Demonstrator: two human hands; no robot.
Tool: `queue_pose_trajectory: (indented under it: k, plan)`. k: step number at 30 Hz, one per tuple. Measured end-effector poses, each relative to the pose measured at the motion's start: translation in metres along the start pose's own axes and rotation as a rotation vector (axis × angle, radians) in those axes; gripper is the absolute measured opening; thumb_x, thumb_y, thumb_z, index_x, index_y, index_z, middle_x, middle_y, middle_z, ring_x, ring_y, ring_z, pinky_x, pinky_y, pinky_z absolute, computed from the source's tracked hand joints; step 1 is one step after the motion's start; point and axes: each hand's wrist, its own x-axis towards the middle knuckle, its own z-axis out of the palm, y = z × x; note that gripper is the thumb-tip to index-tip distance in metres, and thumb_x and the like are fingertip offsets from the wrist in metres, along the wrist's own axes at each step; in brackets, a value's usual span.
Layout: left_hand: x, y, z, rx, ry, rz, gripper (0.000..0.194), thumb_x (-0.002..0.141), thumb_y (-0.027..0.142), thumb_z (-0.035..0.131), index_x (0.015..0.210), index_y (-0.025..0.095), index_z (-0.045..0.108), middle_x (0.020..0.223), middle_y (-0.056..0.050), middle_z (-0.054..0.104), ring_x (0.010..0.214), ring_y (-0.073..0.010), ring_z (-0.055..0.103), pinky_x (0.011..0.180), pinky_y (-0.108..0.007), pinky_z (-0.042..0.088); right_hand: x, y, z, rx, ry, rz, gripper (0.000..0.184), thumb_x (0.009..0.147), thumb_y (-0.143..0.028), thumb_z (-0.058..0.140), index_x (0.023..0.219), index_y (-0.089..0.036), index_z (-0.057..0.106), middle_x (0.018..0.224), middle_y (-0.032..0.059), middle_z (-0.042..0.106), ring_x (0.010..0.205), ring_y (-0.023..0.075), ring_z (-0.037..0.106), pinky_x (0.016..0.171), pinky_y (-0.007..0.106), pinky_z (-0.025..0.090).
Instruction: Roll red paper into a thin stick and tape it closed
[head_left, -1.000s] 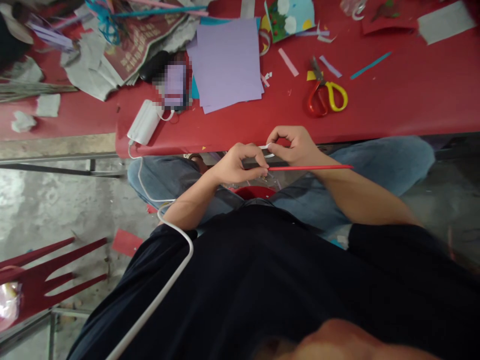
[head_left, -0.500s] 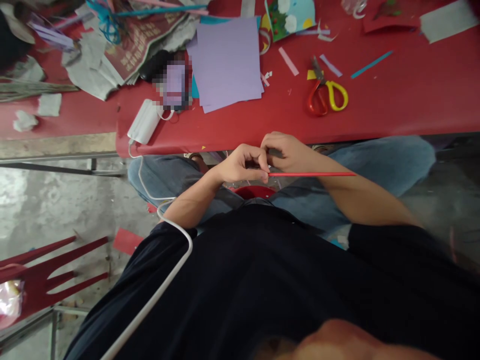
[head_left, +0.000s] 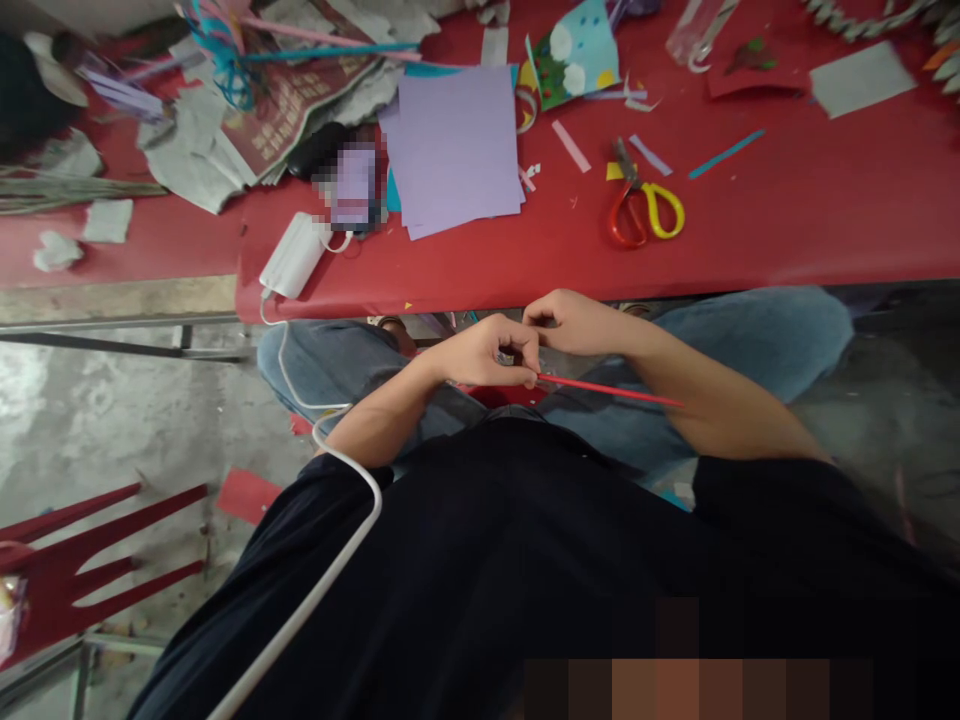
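Over my lap, just off the table's front edge, my left hand (head_left: 491,350) pinches the end of a thin red stick (head_left: 611,389) between thumb and fingertips. The stick points right and slopes slightly down, passing in front of my right forearm. My right hand (head_left: 574,322) is closed beside the left one, its fingers curled in toward the left fingers. Its fingertips are partly hidden there, and I cannot make out what they hold, if anything.
On the red table (head_left: 795,230) lie purple paper sheets (head_left: 459,150), scissors with red and yellow handles (head_left: 646,205), paper strips (head_left: 571,147) and a white power bank (head_left: 295,255). A white cable (head_left: 330,570) runs along my left side. A red chair (head_left: 64,570) stands lower left.
The red stick has tilted, its free end swinging downward from nearly level. Both hands have shifted slightly lower in view, and the whole view has moved a little.
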Motion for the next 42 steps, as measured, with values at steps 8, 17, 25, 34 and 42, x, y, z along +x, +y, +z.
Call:
queue_pose_trajectory:
  k: [8, 17, 25, 34, 42]
  plan:
    - [-0.001, 0.008, 0.002, 0.139, -0.076, 0.001, 0.003, 0.091, 0.019, 0.077, 0.091, 0.016, 0.078, 0.084, -0.003, 0.08, 0.073, -0.0106, 0.071, 0.069, -0.022, 0.052, 0.005, 0.007, 0.0, 0.087, -0.05, 0.094, 0.029, 0.082, -0.046, 0.073, 0.078, -0.018, 0.079, 0.072, 0.0021, 0.072, 0.064, 0.0145, 0.057, 0.062, 0.03, 0.04]
    - [0.0, 0.003, 0.003, 0.367, -0.028, 0.031, 0.006, 0.091, 0.017, 0.07, 0.089, 0.018, 0.075, 0.078, 0.0, 0.074, 0.069, -0.0108, 0.064, 0.07, -0.025, 0.046, -0.002, 0.0, 0.009, 0.066, 0.228, -0.075, 0.012, 0.085, -0.033, 0.077, 0.079, -0.023, 0.078, 0.112, 0.0067, 0.084, 0.105, 0.0273, 0.078, 0.096, 0.04, 0.056]
    - [0.0, 0.0, 0.001, 0.468, 0.007, 0.065, 0.009, 0.088, 0.013, 0.065, 0.088, 0.019, 0.072, 0.078, 0.0, 0.071, 0.069, -0.012, 0.06, 0.07, -0.027, 0.045, -0.006, -0.003, 0.015, -0.083, 0.328, -0.227, 0.01, 0.091, -0.027, 0.073, 0.089, -0.022, 0.081, 0.119, 0.0082, 0.083, 0.104, 0.0284, 0.079, 0.095, 0.043, 0.057]
    - [-0.004, 0.001, -0.002, 0.33, 0.076, 0.103, 0.005, 0.088, 0.014, 0.073, 0.089, 0.018, 0.075, 0.082, -0.001, 0.076, 0.069, -0.0108, 0.065, 0.07, -0.025, 0.05, -0.006, -0.003, 0.01, -0.057, 0.33, -0.307, 0.008, 0.089, -0.032, 0.076, 0.091, -0.025, 0.079, 0.123, 0.0069, 0.082, 0.11, 0.0288, 0.077, 0.102, 0.044, 0.055]
    - [-0.009, 0.007, -0.004, -0.125, 0.182, 0.074, 0.016, 0.087, 0.025, 0.09, 0.09, 0.015, 0.077, 0.085, -0.008, 0.082, 0.078, -0.0158, 0.079, 0.075, -0.026, 0.062, -0.007, -0.01, 0.012, 0.079, 0.418, -0.481, 0.006, 0.092, -0.033, 0.077, 0.09, -0.027, 0.077, 0.13, 0.0093, 0.069, 0.113, 0.0262, 0.072, 0.102, 0.046, 0.06]
